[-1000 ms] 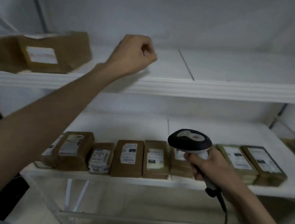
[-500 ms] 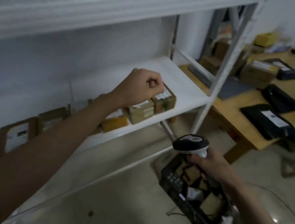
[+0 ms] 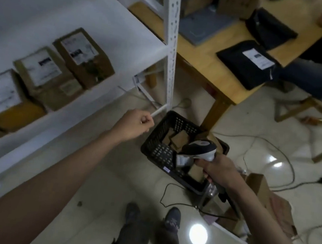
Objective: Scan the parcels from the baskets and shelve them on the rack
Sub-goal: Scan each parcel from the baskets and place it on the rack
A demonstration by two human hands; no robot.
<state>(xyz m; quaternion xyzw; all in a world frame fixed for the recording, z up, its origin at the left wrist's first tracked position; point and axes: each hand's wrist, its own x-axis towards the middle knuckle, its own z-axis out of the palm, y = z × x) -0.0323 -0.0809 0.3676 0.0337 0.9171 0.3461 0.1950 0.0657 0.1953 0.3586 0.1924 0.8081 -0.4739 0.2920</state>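
On the white steel rack (image 3: 171,46), three brown cardboard parcels with white shipping labels (image 3: 82,57) are shelved leaning against one another near the shelf's front edge; a knock there could bring one down. Below and to the right, on the pale floor, a black perforated plastic basket (image 3: 160,142) holds more small brown parcels (image 3: 178,139), still to be scanned. The left hand (image 3: 134,125) is curled into a loose fist above the basket's left rim, and nothing is seen held in it. The right hand (image 3: 214,167) is wrapped around the handle of a grey-and-white corded barcode scanner (image 3: 198,149), held over the basket. The scanner's black cable (image 3: 167,189) is looped on the floor beside the dark shoes (image 3: 172,216), so a snag or trip is judged likely if a step is taken. Dark bars are seen on the labels, but no writing can be read through the blur.
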